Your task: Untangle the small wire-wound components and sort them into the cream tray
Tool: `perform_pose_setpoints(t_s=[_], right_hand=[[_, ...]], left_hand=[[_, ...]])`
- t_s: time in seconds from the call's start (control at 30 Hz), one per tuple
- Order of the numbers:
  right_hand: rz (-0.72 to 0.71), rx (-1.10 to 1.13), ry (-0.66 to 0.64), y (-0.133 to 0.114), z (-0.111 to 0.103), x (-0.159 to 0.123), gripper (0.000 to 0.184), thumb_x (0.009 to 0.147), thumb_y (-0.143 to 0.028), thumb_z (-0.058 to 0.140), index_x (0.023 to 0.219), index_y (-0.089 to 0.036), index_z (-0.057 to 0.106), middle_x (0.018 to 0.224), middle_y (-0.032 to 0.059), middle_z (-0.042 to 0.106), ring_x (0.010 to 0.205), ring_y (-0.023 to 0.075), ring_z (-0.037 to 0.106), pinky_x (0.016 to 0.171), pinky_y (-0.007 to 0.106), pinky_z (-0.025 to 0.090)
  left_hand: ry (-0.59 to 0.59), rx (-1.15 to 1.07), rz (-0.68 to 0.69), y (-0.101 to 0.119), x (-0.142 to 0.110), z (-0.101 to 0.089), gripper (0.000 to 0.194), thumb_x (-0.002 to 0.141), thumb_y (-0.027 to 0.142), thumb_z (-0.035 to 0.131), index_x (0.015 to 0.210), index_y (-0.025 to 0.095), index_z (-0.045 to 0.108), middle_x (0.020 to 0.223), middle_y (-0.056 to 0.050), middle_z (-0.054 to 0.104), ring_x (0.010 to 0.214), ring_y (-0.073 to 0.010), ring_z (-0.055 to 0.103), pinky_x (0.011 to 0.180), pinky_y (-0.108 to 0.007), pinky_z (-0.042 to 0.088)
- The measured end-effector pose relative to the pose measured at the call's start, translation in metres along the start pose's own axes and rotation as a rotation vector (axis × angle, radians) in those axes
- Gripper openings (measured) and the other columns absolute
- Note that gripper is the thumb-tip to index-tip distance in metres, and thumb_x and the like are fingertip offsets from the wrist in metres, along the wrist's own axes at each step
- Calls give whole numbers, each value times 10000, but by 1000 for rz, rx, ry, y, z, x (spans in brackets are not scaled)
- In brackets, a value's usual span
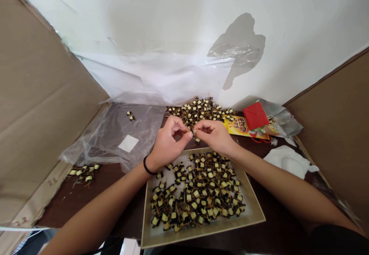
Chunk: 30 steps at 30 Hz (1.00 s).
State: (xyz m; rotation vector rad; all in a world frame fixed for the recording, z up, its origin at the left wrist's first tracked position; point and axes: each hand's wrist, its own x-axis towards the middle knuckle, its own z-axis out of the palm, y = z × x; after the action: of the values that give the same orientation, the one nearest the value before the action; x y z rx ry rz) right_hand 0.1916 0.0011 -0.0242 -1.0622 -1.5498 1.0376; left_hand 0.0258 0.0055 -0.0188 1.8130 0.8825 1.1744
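My left hand and my right hand meet above the back edge of a shallow box. Thumb and forefinger are pinched together on each, at one small coil mostly hidden by the fingertips. Its fine details are too small to make out. Below them, the cardboard box holds many small black coils with pale yellow tape and thin copper-coloured wire ends. Just behind my fingers lies a heap of similar coils on the dark table.
Clear plastic sheeting covers the left back, bearing a white square and a couple of coils. More coils lie front left. At right are a yellow packet, red packet, red-handled scissors and white tissue. Cardboard walls flank the table.
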Motion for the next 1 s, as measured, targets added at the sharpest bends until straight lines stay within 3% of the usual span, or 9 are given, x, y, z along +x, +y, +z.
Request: perform_pose_setpoints(t_s=[0.27,0.57,0.8,1.0], right_hand=[[-1,-24,40,-1,3,-1,77,711,-203,571,655,-159,599,583,-25,553,531,85,469,508,202,380],[-5,-34,-30,-2,-1,-1,96,710,-223,574,639,-162,592,580,-24,557,521,87,449,503,209,367],[-23,23,-5,-5,-3,-1,80,709,-190,571,635,-166,586,556,-35,537,492,75,429,485,200,357],[-70,-58,-9,-5,-1,-3,87,734,-198,575,658,-165,601,588,-19,578,518,86,471,496,203,378]], left_hand=[[31,-22,-10,0,1,0,245,770,234,635,829,208,399,739,10,606,675,-107,590,646,-224,461],[152,-15,-161,3,4,1,275,728,227,645,856,213,401,631,51,593,537,-88,529,535,-201,385],[143,24,-179,1,3,1,274,720,236,646,856,217,409,644,49,603,561,-98,553,566,-214,405],[139,96,-137,0,1,1,264,729,226,641,855,218,408,659,49,608,565,-96,556,564,-207,407]])
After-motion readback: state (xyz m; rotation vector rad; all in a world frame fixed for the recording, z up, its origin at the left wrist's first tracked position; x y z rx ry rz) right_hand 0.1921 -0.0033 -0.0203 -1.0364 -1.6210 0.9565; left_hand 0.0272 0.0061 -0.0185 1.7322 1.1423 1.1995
